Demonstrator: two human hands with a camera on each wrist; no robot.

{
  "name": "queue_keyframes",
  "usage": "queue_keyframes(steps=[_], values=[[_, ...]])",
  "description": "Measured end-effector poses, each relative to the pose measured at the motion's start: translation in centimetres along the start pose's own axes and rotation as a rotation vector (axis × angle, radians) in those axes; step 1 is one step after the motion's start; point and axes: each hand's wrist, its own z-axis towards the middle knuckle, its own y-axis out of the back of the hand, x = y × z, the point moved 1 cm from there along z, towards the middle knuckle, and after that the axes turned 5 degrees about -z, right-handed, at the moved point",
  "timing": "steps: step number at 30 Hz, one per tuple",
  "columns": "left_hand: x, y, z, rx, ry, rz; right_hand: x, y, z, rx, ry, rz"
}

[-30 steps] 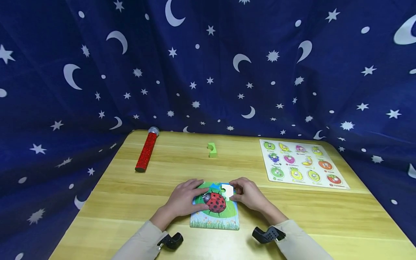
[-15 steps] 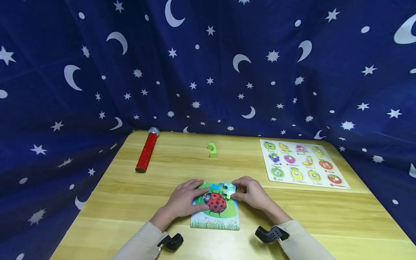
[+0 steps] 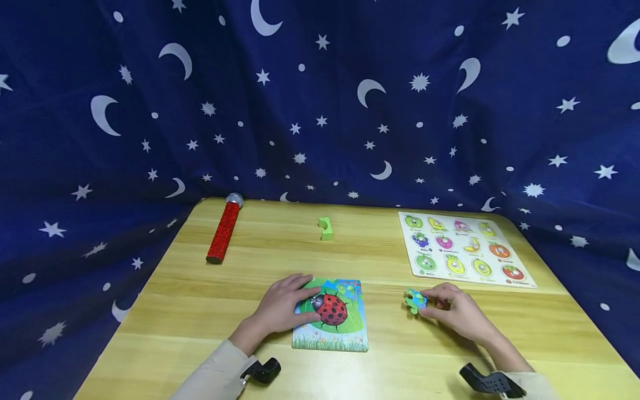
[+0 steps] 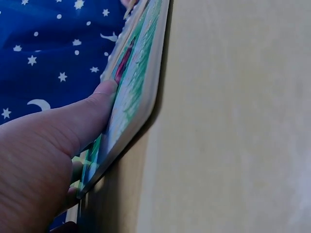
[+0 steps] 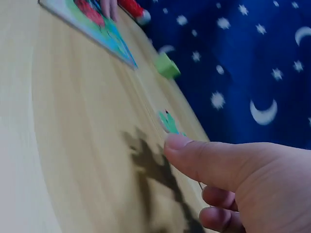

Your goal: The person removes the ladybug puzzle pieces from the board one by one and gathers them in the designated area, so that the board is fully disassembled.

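A ladybug jigsaw puzzle [image 3: 333,336] lies in its square tray in front of me. My left hand [image 3: 281,308] rests over its left side, with thumb and index finger lying across the picture. In the left wrist view, the thumb presses on the puzzle's face and other fingers show at its edge. To the right of the puzzle, my right hand [image 3: 457,314] pinches a blue and green jigsaw piece [image 3: 416,301] between thumb and fingers. The piece is tilted above the table and casts a shadow in the right wrist view. At the puzzle's upper right, the tray's base print shows.
Beyond the puzzle stands a green block [image 3: 326,229] with a curved notch. A red glittery microphone [image 3: 224,230] lies at the back left. A fruit peg board [image 3: 440,269] lies at the back right. Behind the table [image 3: 240,355] hangs a dark blue star-and-moon curtain [image 3: 320,100].
My right hand lifted the jigsaw piece out of the puzzle's upper right corner and carried it right, away from the tray. The left hand stayed on the puzzle.
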Motion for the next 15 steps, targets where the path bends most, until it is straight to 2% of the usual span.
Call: queue_keyframes(steps=[4,10,15], values=[[-0.1,0.0,0.0,-0.001,0.001,-0.009,-1.6,1.5,-1.3,0.006,-0.057,-0.048],[-0.2,0.0,-0.1,-0.002,-0.007,-0.03,-2.8,2.4,-2.6,0.032,-0.064,-0.052],[-0.2,-0.1,0.0,-0.003,0.0,-0.04,-3.6,2.8,-2.8,0.039,-0.067,-0.091]])
